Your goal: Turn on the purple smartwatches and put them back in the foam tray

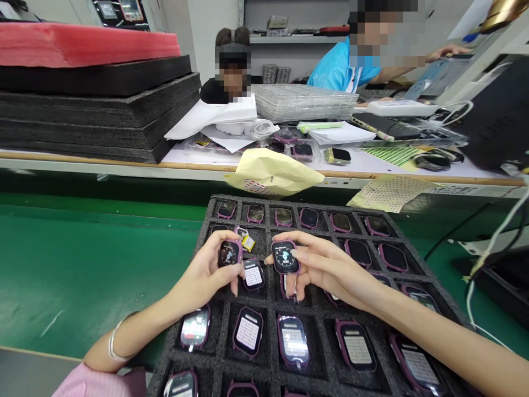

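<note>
Leftmost, a silver bangle (115, 339) circles my left wrist above a pink sleeve (95, 383), with the green bench top (82, 264) beyond it. My left hand (202, 273) is closed narrowly, thumb and fingers pinching a square smartwatch (229, 253) with a dark glass face and a plum-coloured case, held over the black foam tray (289, 197). Just beside it, a small gold pouch battery (247, 242) sits in a foam cell. My right hand (330, 270) also grips narrowly, holding a second smartwatch (285, 257) with a lit dial, my fingertips (294, 255) resting on its glass. Near me, plum-cased watches (248, 332) fill the coarse foam cells. Far off, a cream envelope (273, 173) overhangs the shelf edge, and a dotted sheet (390, 193) lies to its right.
</note>
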`<state>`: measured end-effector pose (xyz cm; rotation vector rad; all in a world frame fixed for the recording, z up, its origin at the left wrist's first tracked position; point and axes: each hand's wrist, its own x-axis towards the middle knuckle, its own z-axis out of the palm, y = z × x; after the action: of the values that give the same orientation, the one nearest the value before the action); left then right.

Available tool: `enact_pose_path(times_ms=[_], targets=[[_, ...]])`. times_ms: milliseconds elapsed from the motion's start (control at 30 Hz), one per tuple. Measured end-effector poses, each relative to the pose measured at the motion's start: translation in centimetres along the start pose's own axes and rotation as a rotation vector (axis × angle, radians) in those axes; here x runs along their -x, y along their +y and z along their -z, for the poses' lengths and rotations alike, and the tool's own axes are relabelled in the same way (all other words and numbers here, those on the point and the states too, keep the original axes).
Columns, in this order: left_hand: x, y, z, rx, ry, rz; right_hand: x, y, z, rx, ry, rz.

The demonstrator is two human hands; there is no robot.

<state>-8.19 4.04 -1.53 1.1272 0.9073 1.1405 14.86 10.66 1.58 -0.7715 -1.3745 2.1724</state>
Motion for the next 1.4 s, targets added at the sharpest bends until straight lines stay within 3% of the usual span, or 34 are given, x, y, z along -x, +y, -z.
enact_pose_path(times_ms=[167, 700, 1000, 1400], targets=[[-0.1, -0.5, 0.1, 0.157, -0.071, 0.020, -0.2, 0.5, -0.1, 0.012, 0.031, 0.012], [0.1, -0.2, -0.2, 0.020, -0.078, 0.049, -0.2, 1.5, 0.2, 0.129, 0.002, 0.104], [0.0, -0.1, -0.2, 0.046, -0.118, 0.034, 0.1, 1.4, -0.5, 0.217, 0.078, 0.149], [0.0, -0.3, -0.4, 0.001, -0.105, 0.011, 0.1, 0.9, -0.5, 0.083, 0.040, 0.134]])
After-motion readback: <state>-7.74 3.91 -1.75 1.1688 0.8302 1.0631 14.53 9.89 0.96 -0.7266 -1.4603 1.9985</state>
